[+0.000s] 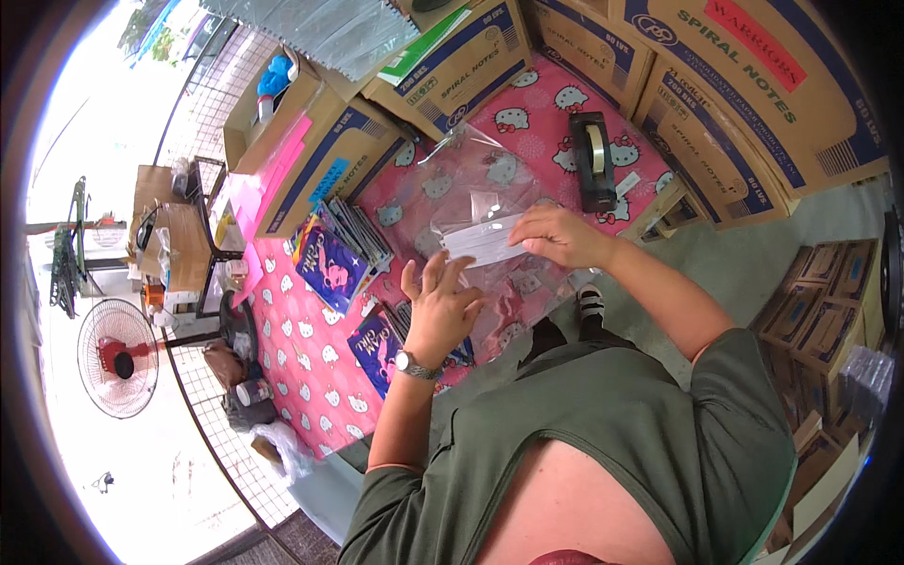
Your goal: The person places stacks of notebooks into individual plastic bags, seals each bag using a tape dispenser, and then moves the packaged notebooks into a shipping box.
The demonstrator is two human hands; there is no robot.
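My right hand point(565, 237) pinches the right end of a white paper strip point(480, 241), which looks like a small stack with thin lines along it. At its left end is my left hand point(438, 311), fingers spread and slightly curled; whether the fingertips touch the strip I cannot tell. Beneath both hands a clear plastic bag point(461, 169) lies spread over the pink table cover point(306, 377). Left of my left hand are spiral notebooks with purple covers, one stack point(330, 264) farther off and another point(374, 350) partly hidden by my left wrist.
A black tape dispenser point(593, 160) stands on the table beyond my right hand. Cardboard boxes point(461, 71) line the far edge, with more boxes point(716, 141) at the right. A fan point(118, 358) stands at the left, past a wire grid. Stacked brown boxes point(815, 301) sit at the far right.
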